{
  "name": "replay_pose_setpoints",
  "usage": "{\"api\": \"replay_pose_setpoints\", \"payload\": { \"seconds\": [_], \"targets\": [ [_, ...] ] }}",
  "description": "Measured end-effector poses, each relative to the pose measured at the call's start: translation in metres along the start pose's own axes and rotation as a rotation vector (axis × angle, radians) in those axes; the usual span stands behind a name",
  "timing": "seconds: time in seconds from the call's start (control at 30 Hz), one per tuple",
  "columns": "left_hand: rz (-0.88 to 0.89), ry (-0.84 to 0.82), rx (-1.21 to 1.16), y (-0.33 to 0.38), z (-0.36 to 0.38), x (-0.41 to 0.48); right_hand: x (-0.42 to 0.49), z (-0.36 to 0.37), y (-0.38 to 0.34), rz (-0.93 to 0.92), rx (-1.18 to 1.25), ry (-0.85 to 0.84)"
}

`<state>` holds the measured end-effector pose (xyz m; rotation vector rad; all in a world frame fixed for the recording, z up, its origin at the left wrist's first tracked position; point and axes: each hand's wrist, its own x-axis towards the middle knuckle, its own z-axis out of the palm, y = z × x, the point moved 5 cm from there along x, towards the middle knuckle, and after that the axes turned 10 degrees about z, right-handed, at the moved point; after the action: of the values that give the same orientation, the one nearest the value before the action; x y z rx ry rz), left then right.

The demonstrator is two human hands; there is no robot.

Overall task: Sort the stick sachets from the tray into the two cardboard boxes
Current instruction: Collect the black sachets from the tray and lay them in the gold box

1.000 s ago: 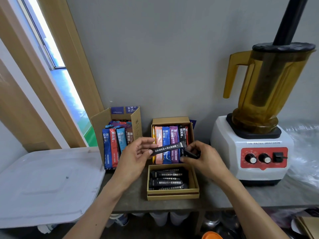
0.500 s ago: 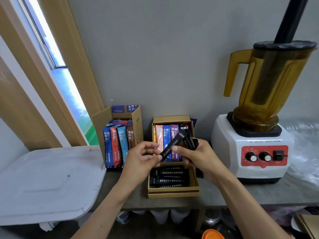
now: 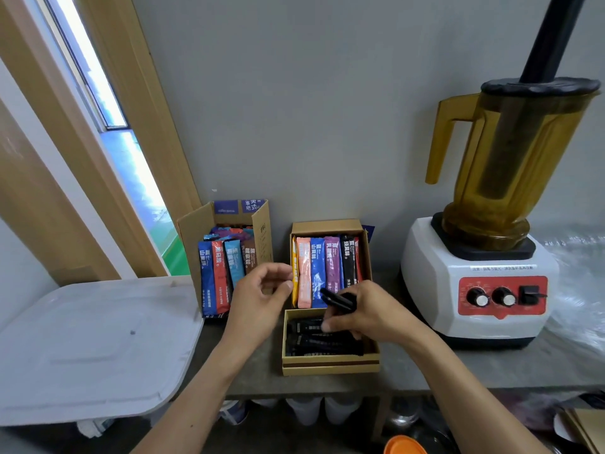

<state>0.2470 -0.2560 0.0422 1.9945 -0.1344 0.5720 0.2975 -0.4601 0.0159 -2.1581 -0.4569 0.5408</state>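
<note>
Black sachets (image 3: 339,301): a small bunch gripped in my right hand (image 3: 370,314), at centre frame, over the seam between the two small boxes; their ends jut toward the left.
Right hand: fingers closed on that bunch, fingertips (image 3: 327,326) down touching the black sachets already lying in the near box.
Near box (image 3: 330,367): low, tan, centre of the frame; dark sachets lie flat across it.
Far box (image 3: 327,226): just behind the near one, touching it; coloured sachets (image 3: 322,270) stand side by side, orange, pink, blue, purple, black, red.
Left hand (image 3: 262,298): empty, fingers loosely curled, left of the far box, just beside its orange sachet.
Carton (image 3: 262,231): left of centre, flaps up, holding upright blue, red and brown sachets (image 3: 217,276).
Counter (image 3: 491,365): grey, carries the boxes and carton.
Blender (image 3: 484,257): right of the frame, white base, red panel, amber jug.
Lid (image 3: 88,348): large, white, lower left, its edge against the carton.
</note>
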Motion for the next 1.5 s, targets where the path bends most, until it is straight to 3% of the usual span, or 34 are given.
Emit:
{"api": "replay_pose_setpoints", "payload": {
  "seconds": [0.13,0.27,0.4,0.6,0.73,0.87,1.27,1.4,1.5],
  "targets": [
    [-0.007,-0.037,-0.019,0.001,0.003,-0.003,-0.003,-0.015,0.000,-0.021,0.141,0.142],
    [0.018,-0.115,-0.114,0.015,0.011,-0.004,-0.001,-0.013,-0.001,0.004,0.124,0.045],
    [0.076,-0.238,-0.049,0.020,0.021,-0.002,-0.002,-0.007,-0.008,-0.011,0.145,-0.048],
    [-0.029,-0.190,-0.095,0.016,0.027,0.004,-0.001,0.000,-0.010,-0.015,0.139,-0.122],
    [-0.128,-0.248,-0.266,0.017,0.033,0.003,-0.001,-0.001,-0.010,-0.038,0.147,-0.070],
    [-0.174,-0.186,-0.342,0.012,0.028,0.002,-0.003,-0.004,-0.009,-0.006,0.144,-0.010],
    [-0.089,-0.142,-0.109,0.006,0.006,-0.004,-0.010,-0.029,0.005,-0.032,0.359,0.147],
    [-0.147,-0.264,-0.159,0.003,0.016,-0.010,-0.010,-0.032,0.004,0.011,0.539,0.334],
    [-0.110,-0.328,-0.066,0.002,0.029,-0.015,-0.009,-0.023,-0.002,-0.011,0.679,0.264]
  ]
}}
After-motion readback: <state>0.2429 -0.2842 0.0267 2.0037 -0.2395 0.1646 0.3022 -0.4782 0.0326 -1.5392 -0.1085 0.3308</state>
